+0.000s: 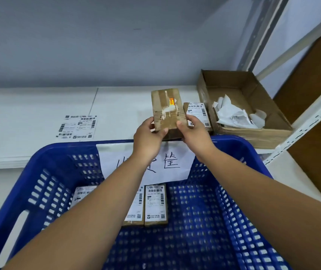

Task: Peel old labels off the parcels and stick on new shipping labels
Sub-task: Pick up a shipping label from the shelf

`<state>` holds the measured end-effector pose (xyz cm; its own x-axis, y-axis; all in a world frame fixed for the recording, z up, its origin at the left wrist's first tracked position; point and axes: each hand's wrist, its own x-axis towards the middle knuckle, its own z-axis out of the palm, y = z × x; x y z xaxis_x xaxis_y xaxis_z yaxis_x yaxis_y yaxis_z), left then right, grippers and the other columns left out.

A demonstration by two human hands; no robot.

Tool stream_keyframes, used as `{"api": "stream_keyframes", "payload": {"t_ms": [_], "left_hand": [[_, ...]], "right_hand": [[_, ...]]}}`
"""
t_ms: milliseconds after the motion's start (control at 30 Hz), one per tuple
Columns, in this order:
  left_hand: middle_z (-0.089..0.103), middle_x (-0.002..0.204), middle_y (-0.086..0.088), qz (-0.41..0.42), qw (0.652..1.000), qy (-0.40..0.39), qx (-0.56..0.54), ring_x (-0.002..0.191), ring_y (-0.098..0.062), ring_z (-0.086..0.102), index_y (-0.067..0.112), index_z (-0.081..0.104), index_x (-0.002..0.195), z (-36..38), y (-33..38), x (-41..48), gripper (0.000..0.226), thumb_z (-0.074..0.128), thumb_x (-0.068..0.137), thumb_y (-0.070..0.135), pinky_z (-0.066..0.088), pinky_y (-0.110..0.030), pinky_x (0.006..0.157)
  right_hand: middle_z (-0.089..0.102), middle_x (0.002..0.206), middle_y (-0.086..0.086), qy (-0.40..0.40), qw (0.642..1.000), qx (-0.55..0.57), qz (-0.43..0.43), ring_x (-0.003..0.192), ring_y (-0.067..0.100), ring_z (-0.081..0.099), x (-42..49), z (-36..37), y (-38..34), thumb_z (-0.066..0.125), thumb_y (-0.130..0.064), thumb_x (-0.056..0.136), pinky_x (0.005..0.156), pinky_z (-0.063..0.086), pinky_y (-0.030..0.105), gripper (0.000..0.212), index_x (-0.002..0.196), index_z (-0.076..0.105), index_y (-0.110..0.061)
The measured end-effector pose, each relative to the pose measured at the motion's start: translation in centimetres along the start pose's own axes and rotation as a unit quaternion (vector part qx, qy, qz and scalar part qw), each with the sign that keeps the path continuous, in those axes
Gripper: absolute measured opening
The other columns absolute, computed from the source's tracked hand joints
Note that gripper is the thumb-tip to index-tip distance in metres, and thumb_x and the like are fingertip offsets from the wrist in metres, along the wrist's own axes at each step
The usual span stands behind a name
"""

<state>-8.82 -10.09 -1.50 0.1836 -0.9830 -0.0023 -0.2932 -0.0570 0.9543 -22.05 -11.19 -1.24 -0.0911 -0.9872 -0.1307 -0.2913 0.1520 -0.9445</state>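
A small brown parcel [166, 109] with torn white label scraps and a red-yellow sticker is held up above the white table. My left hand [149, 136] grips its lower left corner, thumb on the front. My right hand [193, 133] grips its lower right corner. Behind it lies another parcel [198, 114] with a white label on top. New shipping labels [77, 126] lie flat on the table at the left. Three labelled parcels [155, 204] lie in the blue basket [44, 162], partly hidden by my left forearm.
An open cardboard box [239, 133] at the back right holds crumpled peeled labels [235, 114]. A white paper sign [175, 162] hangs on the basket's far wall. A metal shelf frame [300, 129] and a brown board stand on the right.
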Motion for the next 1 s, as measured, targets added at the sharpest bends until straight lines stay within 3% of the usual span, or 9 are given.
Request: {"api": "stream_keyframes", "payload": {"t_ms": [133, 233, 400, 500, 600, 700, 767, 900, 1000], "left_hand": [[0.066, 0.116, 0.001, -0.006, 0.998, -0.032, 0.047, 0.102, -0.016, 0.062, 0.019, 0.056, 0.128, 1.8, 0.2, 1.3, 0.040, 0.063, 0.089, 0.017, 0.042, -0.021, 0.082], [0.066, 0.117, -0.001, -0.002, 0.996, -0.054, 0.075, 0.105, -0.019, 0.061, 0.020, 0.059, 0.124, 2.6, 0.1, 1.4, 0.033, 0.060, 0.091, 0.018, 0.042, -0.023, 0.083], [0.061, 0.125, -0.002, 0.010, 0.993, -0.054, 0.101, 0.111, -0.019, 0.056, 0.018, 0.054, 0.130, 3.0, 0.1, 0.8, 0.036, 0.054, 0.095, 0.027, 0.036, -0.020, 0.081], [0.057, 0.129, -0.005, 0.033, 0.991, -0.026, 0.130, 0.116, -0.022, 0.055, 0.012, 0.052, 0.131, 2.3, -0.5, 0.2, 0.038, 0.052, 0.096, 0.027, 0.037, -0.022, 0.089], [0.056, 0.122, -0.005, 0.102, 0.977, 0.003, 0.188, 0.110, -0.020, 0.056, 0.013, 0.063, 0.117, 0.1, -2.1, -0.1, 0.025, 0.053, 0.094, 0.018, 0.037, -0.019, 0.089], [0.060, 0.112, -0.007, 0.161, 0.947, 0.062, 0.271, 0.105, -0.026, 0.055, 0.012, 0.069, 0.101, -3.6, -3.8, 0.2, 0.018, 0.056, 0.089, 0.011, 0.039, -0.027, 0.089], [0.060, 0.113, -0.010, 0.141, 0.935, 0.096, 0.310, 0.104, -0.030, 0.053, 0.011, 0.068, 0.101, -6.4, -4.6, 1.1, 0.018, 0.055, 0.089, 0.011, 0.043, -0.036, 0.089], [0.054, 0.120, -0.017, 0.016, 0.937, 0.117, 0.330, 0.097, -0.032, 0.057, 0.003, 0.064, 0.106, -11.3, -6.4, 5.0, 0.022, 0.050, 0.090, 0.007, 0.043, -0.031, 0.077], [0.056, 0.102, -0.018, -0.090, 0.896, 0.034, 0.434, 0.097, -0.036, 0.054, -0.001, 0.053, 0.077, -13.8, -8.3, 8.2, 0.016, 0.048, 0.089, 0.009, 0.039, -0.033, 0.071]], "right_hand": [[0.056, 0.139, 0.002, 0.020, 0.992, -0.115, -0.037, 0.126, 0.022, 0.051, 0.7, -1.6, 0.4, 0.045, -0.034, 0.102, 0.101, 0.043, 0.034, 0.044, 0.144, 0.045, -0.018], [0.050, 0.145, 0.005, 0.019, 0.992, -0.126, -0.019, 0.131, 0.023, 0.047, 1.6, -2.5, 0.7, 0.046, -0.033, 0.103, 0.103, 0.039, 0.032, 0.049, 0.148, 0.039, -0.017], [0.050, 0.142, 0.010, 0.055, 0.990, -0.128, -0.005, 0.129, 0.026, 0.047, 1.8, -2.6, 0.9, 0.051, -0.033, 0.101, 0.091, 0.036, 0.027, 0.050, 0.147, 0.037, -0.020], [0.044, 0.140, 0.011, 0.118, 0.971, -0.186, -0.089, 0.133, 0.026, 0.036, 0.9, -1.8, 0.8, 0.054, -0.029, 0.098, 0.105, 0.033, 0.033, 0.044, 0.141, 0.044, -0.023], [0.046, 0.133, 0.008, 0.132, 0.938, -0.245, -0.206, 0.129, 0.023, 0.034, -0.2, -0.5, 0.1, 0.055, -0.018, 0.096, 0.106, 0.029, 0.027, 0.038, 0.133, 0.053, -0.019], [0.054, 0.124, 0.007, 0.098, 0.914, -0.274, -0.281, 0.120, 0.023, 0.042, -1.4, 1.3, -0.4, 0.056, -0.011, 0.093, 0.106, 0.032, 0.028, 0.033, 0.125, 0.059, -0.013], [0.057, 0.118, 0.007, 0.047, 0.915, -0.278, -0.289, 0.115, 0.023, 0.045, -2.2, 2.7, -0.5, 0.056, -0.008, 0.092, 0.101, 0.035, 0.031, 0.033, 0.124, 0.060, -0.012], [0.058, 0.117, 0.009, -0.081, 0.909, -0.299, -0.281, 0.116, 0.025, 0.043, -3.1, 5.9, -1.1, 0.052, -0.010, 0.094, 0.097, 0.038, 0.033, 0.033, 0.126, 0.058, -0.013], [0.055, 0.124, 0.008, -0.144, 0.878, -0.357, -0.285, 0.124, 0.024, 0.038, -2.8, 8.2, -1.4, 0.048, -0.014, 0.095, 0.098, 0.037, 0.034, 0.037, 0.132, 0.054, -0.016]]}}
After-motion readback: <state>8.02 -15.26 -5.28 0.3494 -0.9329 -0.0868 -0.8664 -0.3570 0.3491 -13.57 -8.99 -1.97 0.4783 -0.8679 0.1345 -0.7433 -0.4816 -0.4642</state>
